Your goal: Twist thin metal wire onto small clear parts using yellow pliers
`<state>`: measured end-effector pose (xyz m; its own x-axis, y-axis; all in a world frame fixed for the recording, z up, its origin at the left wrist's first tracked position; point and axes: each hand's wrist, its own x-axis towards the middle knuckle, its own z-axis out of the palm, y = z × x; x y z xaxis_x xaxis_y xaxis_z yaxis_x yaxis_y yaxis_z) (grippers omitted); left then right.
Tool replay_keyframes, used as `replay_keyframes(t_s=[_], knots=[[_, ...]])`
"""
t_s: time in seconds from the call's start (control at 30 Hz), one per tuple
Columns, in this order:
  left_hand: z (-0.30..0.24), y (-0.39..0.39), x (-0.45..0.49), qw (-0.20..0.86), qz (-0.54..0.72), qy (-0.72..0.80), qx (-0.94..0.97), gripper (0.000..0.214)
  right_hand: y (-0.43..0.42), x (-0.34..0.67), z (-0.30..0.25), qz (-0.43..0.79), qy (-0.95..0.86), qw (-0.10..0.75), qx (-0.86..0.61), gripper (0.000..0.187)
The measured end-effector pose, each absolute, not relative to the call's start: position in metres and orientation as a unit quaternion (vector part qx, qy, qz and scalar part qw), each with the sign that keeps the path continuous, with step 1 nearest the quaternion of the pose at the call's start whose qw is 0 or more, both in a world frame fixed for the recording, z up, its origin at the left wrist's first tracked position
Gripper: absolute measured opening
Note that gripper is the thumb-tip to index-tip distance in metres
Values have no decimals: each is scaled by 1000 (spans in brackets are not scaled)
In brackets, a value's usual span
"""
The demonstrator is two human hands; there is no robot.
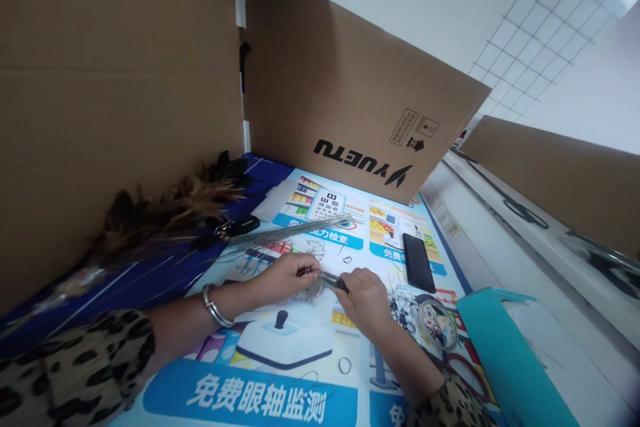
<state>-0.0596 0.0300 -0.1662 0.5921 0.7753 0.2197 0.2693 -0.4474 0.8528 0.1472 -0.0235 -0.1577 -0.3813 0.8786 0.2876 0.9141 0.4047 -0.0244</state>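
My right hand (367,303) is closed around a pair of pliers (336,281), whose metal jaws point left. The jaws meet a small dark reddish piece (304,272) pinched in the fingers of my left hand (293,277); its exact kind is too small to make out. Just under my left fingertips lies a pale, see-through round thing (314,291), partly hidden. Behind my hands a bundle of thin straight metal wires (300,227) stretches across the printed sheet (295,327).
A black phone (419,263) lies to the right. Nearer are a tape roll (437,321), dark wire bits (404,310), a red ring (467,373) and a teal box (515,360). Brown feathers (165,213) line the left side. Cardboard walls (360,80) stand behind and left.
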Motion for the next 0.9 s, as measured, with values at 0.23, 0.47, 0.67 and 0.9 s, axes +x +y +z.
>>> replay_keyframes(t_s=[0.23,0.47,0.67,0.9], knots=[[-170,30,-59,405,317,328,793,14,-24,146,-157,-77,-828,115,-543,19],[-171,29,-60,381,323,335,799,13,-26,145,-156,-67,-827,109,-547,18],[-169,28,-60,362,327,339,805,14,-25,143,-160,-76,-824,93,-554,17],[-166,25,-60,350,337,335,807,15,-26,138,-163,-94,-810,41,-578,14]])
